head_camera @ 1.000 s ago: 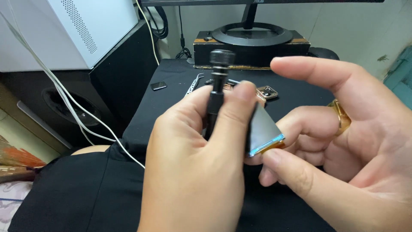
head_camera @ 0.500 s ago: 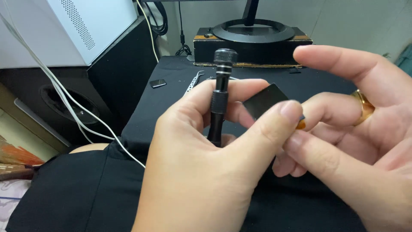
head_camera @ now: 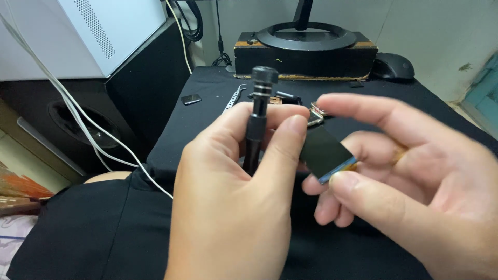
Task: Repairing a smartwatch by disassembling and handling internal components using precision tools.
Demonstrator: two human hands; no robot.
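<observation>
Black screwdriver point(head_camera: 257, 122) upright in my left hand point(head_camera: 233, 207), knurled cap at the top, tip hidden behind my fingers. Left hand closed around the shaft, thumb and forefinger pinching it just below the cap.

Just right of the screwdriver: a small dark rectangular panel point(head_camera: 324, 153) with a blue edge and a bit of orange at its lower corner. My right hand point(head_camera: 415, 181) holds it, thumb pressing at the lower corner, middle fingers supporting from behind; forefinger stretched out straight above the panel, not touching it. The panel's left edge touches my left forefinger.

Behind the screwdriver, on the black-covered surface point(head_camera: 218, 124): metal tweezers point(head_camera: 234, 97) up and to the left; a small dark chip-like piece point(head_camera: 191, 99) further left of those. Some small metal and black parts point(head_camera: 290, 98) lie directly behind the cap, partly hidden by my hands; can't tell what they are.

Further back from the screwdriver: a round black monitor stand point(head_camera: 308, 36) on a dark wooden box point(head_camera: 306, 59). A black mouse point(head_camera: 394, 66) sits to the right of that box.

Well left of the screwdriver: white case point(head_camera: 104, 31) with a vent grille on top of a black speaker cabinet point(head_camera: 78, 119); white cables point(head_camera: 78, 119) trail down across it.
</observation>
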